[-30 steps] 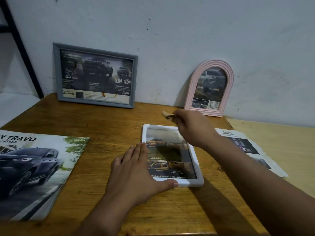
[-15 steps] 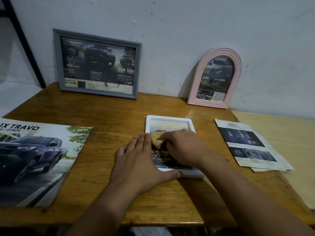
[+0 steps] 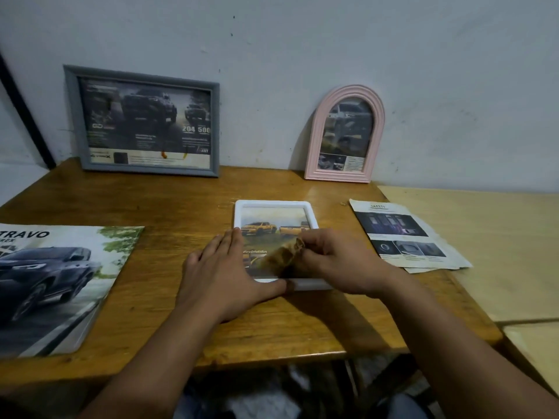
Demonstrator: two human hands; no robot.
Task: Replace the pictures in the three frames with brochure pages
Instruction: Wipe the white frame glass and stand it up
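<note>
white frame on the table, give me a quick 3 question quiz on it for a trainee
1. True or false: the white frame lies flat on the wooden table.
2. What does the right hand hold over the glass? A) a brownish cloth B) scissors C) a pen
3. Fill in: the left hand rests flat on the frame's ____ edge, as the person sees it.

Key:
1. True; the grey frame and pink arched frame lean on the wall instead.
2. A, the brownish cloth.
3. Left.
</note>
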